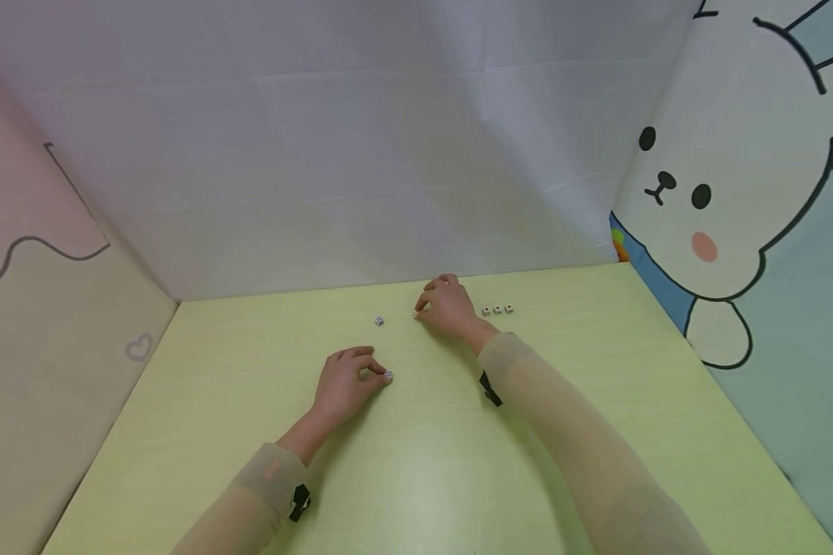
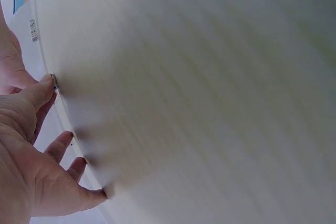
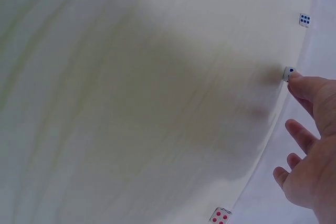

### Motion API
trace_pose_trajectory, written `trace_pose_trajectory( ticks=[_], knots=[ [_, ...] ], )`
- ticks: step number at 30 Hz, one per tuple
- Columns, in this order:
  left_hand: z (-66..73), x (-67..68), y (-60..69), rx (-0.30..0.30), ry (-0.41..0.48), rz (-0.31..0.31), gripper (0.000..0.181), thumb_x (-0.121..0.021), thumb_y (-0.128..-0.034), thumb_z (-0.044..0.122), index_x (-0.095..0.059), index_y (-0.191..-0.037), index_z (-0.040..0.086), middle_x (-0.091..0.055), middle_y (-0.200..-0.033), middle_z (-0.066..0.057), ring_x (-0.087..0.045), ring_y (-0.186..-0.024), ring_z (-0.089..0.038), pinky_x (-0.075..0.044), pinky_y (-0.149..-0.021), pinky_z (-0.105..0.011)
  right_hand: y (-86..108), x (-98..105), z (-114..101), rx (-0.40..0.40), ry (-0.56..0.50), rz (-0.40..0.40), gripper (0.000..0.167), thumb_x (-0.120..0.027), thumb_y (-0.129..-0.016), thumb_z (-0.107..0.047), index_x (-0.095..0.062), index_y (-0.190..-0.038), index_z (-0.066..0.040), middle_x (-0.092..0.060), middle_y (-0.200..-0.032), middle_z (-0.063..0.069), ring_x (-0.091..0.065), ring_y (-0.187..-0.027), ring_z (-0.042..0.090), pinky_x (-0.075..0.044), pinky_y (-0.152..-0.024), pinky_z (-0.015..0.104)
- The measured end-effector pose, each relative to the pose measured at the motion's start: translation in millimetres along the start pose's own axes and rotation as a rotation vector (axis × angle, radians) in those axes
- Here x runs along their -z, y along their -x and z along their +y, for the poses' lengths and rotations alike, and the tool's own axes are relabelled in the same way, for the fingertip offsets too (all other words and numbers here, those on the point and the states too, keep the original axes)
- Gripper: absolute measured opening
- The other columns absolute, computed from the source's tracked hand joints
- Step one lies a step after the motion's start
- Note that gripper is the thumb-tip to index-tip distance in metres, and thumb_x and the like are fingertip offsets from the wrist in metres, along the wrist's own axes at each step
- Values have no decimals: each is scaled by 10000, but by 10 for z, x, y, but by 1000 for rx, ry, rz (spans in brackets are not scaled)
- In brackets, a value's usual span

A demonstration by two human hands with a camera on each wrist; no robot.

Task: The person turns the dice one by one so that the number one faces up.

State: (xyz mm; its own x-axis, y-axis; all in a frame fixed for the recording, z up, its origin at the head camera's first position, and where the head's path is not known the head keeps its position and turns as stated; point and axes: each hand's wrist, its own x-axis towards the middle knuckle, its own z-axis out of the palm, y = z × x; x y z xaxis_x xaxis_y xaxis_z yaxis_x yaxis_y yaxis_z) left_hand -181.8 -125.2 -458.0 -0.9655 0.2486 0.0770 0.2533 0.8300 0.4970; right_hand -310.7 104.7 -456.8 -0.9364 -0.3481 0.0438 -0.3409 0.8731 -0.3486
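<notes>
Near the middle of the table, my left hand (image 1: 347, 383) pinches a small white die (image 1: 389, 375) between thumb and finger at the tabletop. In the left wrist view only a sliver of that die (image 2: 54, 81) shows past the thumb. Farther back, my right hand (image 1: 448, 308) pinches another white die (image 1: 415, 314) by its edge; the right wrist view shows this die (image 3: 289, 74) with blue dots. A loose die (image 1: 379, 321) with dark dots lies to the left of the right hand. Three dice (image 1: 497, 310) stand in a row just right of the right wrist.
The pale yellow table (image 1: 250, 432) meets a white cloth backdrop (image 1: 319, 177) close behind the dice. A panel with a cartoon rabbit (image 1: 722, 154) stands on the right, and a pink and cream panel (image 1: 42, 324) on the left.
</notes>
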Motion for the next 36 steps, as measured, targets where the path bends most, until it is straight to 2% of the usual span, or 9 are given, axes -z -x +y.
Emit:
trace_pose_trajectory(
  ticks=[6,12,18,24,30,36],
  knots=[
    [14,-12,-4,-18,-9,4,98,-804,-906,292,-777,-883,201,-632,-1380,-111,-488,-1327,-430,-337,-1140,-559,59,114,13,10,26,23,176,-706,-985,-350,-808,-1061,-228,-561,-1447,73,-295,-1454,340,-307,-1168,522],
    [23,-20,-4,-12,-10,4,108,-802,-908,301,-781,-887,197,-628,-1385,-115,-483,-1331,-436,-341,-1137,-564,215,391,0,52,10,78,165,-730,-970,-346,-808,-1030,-214,-568,-1446,82,-278,-1476,347,-272,-1191,543],
    [21,-21,13,-4,-9,-1,111,-801,-908,301,-780,-889,194,-624,-1390,-120,-481,-1338,-429,-337,-1143,-558,450,702,-24,101,-36,106,158,-730,-969,-347,-804,-1012,-214,-550,-1464,73,-237,-1498,334,-246,-1193,581],
    [10,-39,30,-5,-9,-4,111,-798,-911,299,-777,-890,192,-622,-1392,-124,-480,-1339,-431,-338,-1142,-560,759,928,19,162,-56,154,127,-755,-951,-327,-805,-969,-211,-561,-1442,72,-247,-1491,336,-263,-1180,583],
    [-14,-61,40,-2,-18,-7,114,-793,-915,305,-775,-889,196,-616,-1399,-125,-476,-1341,-434,-334,-1143,-564,1041,1041,99,184,-30,195,85,-781,-928,-298,-810,-933,-219,-588,-1406,77,-288,-1465,348,-272,-1186,535],
    [-9,-58,32,5,0,-6,107,-795,-914,295,-768,-883,197,-609,-1407,-134,-465,-1345,-442,-321,-1149,-572,1232,1003,193,205,5,212,65,-791,-916,-272,-817,-917,-213,-611,-1379,90,-321,-1441,367,-270,-1181,541]
  ],
)
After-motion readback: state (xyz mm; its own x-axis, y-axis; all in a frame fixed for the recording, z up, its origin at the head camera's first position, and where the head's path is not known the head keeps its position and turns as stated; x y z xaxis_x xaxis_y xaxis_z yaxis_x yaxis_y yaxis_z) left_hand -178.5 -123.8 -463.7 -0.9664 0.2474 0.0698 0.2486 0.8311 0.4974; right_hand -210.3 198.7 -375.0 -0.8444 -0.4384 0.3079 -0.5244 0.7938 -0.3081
